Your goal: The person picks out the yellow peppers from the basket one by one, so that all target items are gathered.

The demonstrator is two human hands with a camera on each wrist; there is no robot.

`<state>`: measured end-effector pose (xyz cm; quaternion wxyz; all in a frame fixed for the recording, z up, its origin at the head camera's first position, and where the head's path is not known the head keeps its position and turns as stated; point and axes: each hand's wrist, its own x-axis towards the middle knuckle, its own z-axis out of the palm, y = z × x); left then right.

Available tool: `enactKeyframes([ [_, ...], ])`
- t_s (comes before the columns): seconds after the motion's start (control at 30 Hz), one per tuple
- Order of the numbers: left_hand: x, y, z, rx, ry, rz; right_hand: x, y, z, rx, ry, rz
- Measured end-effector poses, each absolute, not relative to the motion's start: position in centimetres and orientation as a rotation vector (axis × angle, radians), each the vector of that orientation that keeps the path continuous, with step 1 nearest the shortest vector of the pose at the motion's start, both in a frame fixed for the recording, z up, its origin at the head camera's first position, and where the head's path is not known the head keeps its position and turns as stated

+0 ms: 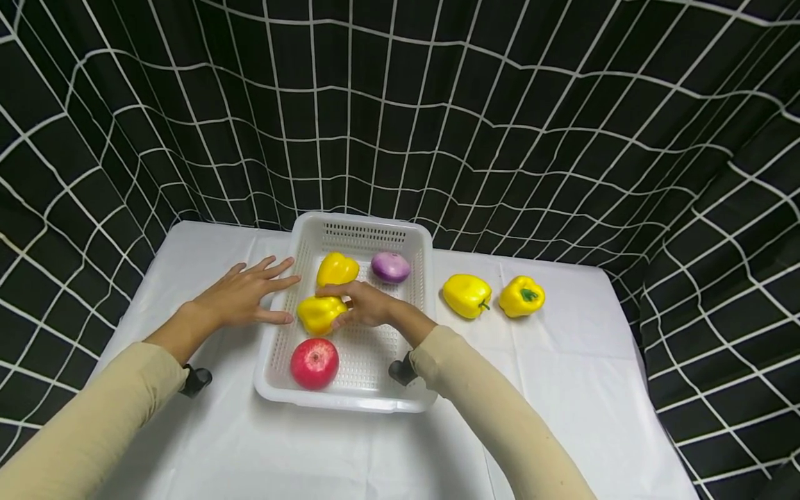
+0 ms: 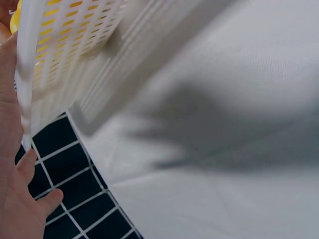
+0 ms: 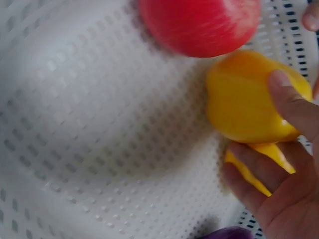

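Observation:
Inside a white perforated basket (image 1: pixel 346 401), my right hand (image 1: pixel 369 303) grips a yellow bell pepper (image 1: pixel 317 316), thumb on one side and fingers on the other, as the right wrist view shows. Just beyond it lies a second yellow bell pepper (image 1: pixel 336 268), near the backs of those fingers. My left hand (image 1: pixel 246 295) is spread with straight fingers at the basket's left rim; it holds nothing. A round red fruit (image 1: pixel 314 363) sits in the basket's near left corner. Towards the far right inside rests a purple onion (image 1: pixel 390 267).
Two more yellow bell peppers, one on its side (image 1: pixel 467 296) and one with its green stem towards me (image 1: pixel 521 296), lie on the white tablecloth (image 1: pixel 562 375) right of the basket. A black curtain with white grid lines (image 1: pixel 400 104) surrounds the table's back and sides.

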<state>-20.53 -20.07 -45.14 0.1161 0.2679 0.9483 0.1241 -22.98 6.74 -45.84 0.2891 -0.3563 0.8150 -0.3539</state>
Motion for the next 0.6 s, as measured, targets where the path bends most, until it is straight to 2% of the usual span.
enactKeyframes([
  [0.6,-20.4,-19.9,-45.0,0.787,2.78,0.367,-22.8,8.4,-44.1,-1.016,2.192,-0.907],
])
